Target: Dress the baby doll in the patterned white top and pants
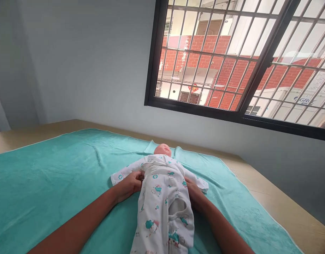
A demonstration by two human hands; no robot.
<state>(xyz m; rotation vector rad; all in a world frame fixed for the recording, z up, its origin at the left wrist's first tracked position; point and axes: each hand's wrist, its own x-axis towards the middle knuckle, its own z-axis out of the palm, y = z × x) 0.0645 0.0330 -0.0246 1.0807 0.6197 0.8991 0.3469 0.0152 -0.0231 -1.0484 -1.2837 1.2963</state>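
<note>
A baby doll [163,149] lies on its back on a teal blanket [51,183], dressed in a white printed romper [162,197]. My left hand [130,185] rests against the doll's left side at the waist, fingers curled on the romper cloth. My right hand [193,192] lies along the doll's other side, partly hidden behind the romper, so its fingers do not show clearly.
The blanket covers a wide tan platform [284,208] with its edge running along the right. A grey wall and a barred window [231,60] stand behind the doll's head.
</note>
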